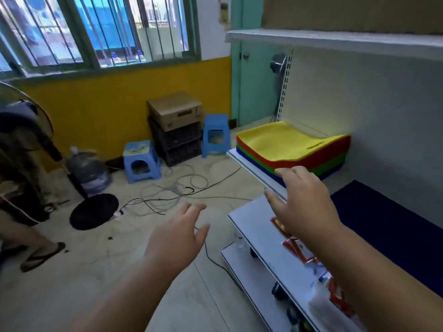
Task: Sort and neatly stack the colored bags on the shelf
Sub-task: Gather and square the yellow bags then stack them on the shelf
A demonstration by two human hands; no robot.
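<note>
Yellow fabric tops the stack of bags (291, 149) that is set on the white shelf (249, 164), against its back panel; beneath the yellow bag (282, 142) a red layer (321, 158), a green layer (333, 166) and a blue layer (260, 167) can be made out, their edges roughly aligned, with a slight hump towards the handle slot. A dark blue bag (393, 226) is seen lying flat and apart on the same shelf, nearer the camera, so the stacking is judged to be mostly done, with that piece probably left to be placed or squared. Nothing is held by either hand. The right hand (306, 202) is stretched out over the shelf edge, fingers straight and loosely spread, its fingertips near the front of the stack; whether contact is made cannot be told. The left hand (178, 233) is raised over the floor, clear of the shelf, fingers relaxed and slightly parted. Further out, packaged goods (299, 250) lie on the lower shelves, and cables (172, 190), two blue stools (141, 161) and a cardboard box (176, 110) occupy the floor.
</note>
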